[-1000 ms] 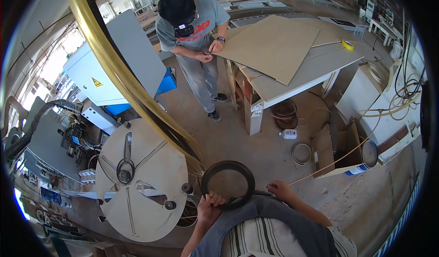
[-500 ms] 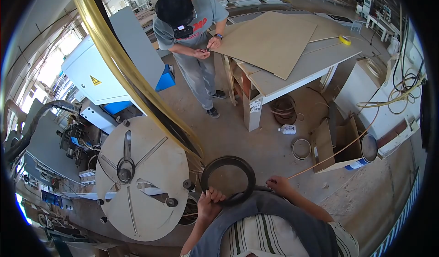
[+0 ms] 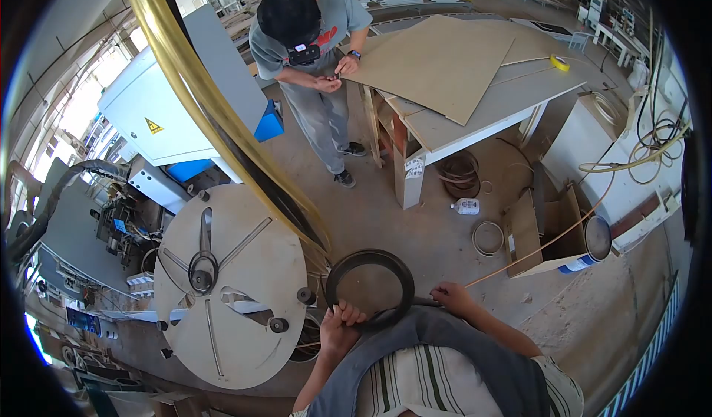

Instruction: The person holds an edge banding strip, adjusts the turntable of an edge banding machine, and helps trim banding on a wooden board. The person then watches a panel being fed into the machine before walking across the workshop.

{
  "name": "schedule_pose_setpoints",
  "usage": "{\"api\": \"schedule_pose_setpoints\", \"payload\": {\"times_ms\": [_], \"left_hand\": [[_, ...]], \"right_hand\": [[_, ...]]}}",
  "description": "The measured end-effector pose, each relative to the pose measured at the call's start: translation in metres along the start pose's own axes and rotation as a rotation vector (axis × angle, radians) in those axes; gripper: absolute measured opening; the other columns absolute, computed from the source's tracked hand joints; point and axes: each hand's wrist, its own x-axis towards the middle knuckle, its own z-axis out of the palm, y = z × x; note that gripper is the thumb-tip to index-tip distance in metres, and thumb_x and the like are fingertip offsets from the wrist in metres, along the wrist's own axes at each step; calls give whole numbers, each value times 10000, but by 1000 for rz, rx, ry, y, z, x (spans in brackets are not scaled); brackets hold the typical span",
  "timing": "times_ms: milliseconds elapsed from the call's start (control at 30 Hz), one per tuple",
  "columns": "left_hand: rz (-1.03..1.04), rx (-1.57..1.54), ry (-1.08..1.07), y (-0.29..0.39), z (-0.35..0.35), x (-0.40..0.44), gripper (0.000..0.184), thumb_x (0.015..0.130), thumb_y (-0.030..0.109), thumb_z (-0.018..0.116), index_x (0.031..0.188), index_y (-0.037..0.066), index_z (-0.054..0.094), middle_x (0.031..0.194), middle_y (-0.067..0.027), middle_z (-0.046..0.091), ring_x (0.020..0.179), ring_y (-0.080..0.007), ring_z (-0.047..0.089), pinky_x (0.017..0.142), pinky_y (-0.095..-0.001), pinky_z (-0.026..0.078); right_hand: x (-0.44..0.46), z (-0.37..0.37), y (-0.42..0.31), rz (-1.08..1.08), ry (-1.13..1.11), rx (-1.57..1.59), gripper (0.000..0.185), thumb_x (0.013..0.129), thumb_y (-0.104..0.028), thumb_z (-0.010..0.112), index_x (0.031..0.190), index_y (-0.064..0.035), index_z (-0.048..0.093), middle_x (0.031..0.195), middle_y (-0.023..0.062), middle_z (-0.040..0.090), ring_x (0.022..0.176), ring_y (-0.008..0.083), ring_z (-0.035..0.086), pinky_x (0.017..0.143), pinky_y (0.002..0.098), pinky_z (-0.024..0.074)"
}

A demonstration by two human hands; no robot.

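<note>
My left hand point(image 3: 343, 325) is wrapped round the lower left side of a dark coiled ring point(image 3: 406, 276), which is held upright close to my body. To the right of the ring, my right hand point(image 3: 449, 297) has its fingers curled together near the end of a thin brown strip point(image 3: 534, 252). That strip runs up to the right, past a cardboard box. Whether the fingers grip the strip is too small to tell. Left of the ring is a round pale disc point(image 3: 252, 283) with slots and black knobs.
Across the floor a person point(image 3: 315, 68) stands at a table point(image 3: 512, 94) bearing brown boards point(image 3: 437, 68). An open cardboard box point(image 3: 549, 231), a bottle point(image 3: 466, 206) and coils lie on the floor. Long yellow strips point(image 3: 215, 127) hang at the left, before a white cabinet point(image 3: 159, 113).
The view has shifted slightly. The dark ring and both my hands keep nearly the same places. The other person's head has tilted a little.
</note>
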Motion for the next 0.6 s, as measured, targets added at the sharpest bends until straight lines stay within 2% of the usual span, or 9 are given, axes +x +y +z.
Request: {"api": "schedule_pose_setpoints", "payload": {"times_ms": [300,600], "left_hand": [[-3,3,114,-2,7,1,127,961,114,472,834,120,463,666,24,396,592,-100,338,645,-289,303],[-31,11,111,-2,8,6,171,931,70,444,771,132,440,654,25,394,586,-101,336,642,-285,300]], "right_hand": [[-9,-3,-13,-5,-3,32,279,876,-289,586,927,-28,673,780,102,665,648,237,567,618,344,449],[-8,4,4,-9,20,89,268,872,-272,593,935,-24,671,782,105,667,653,237,570,629,343,455]]}}
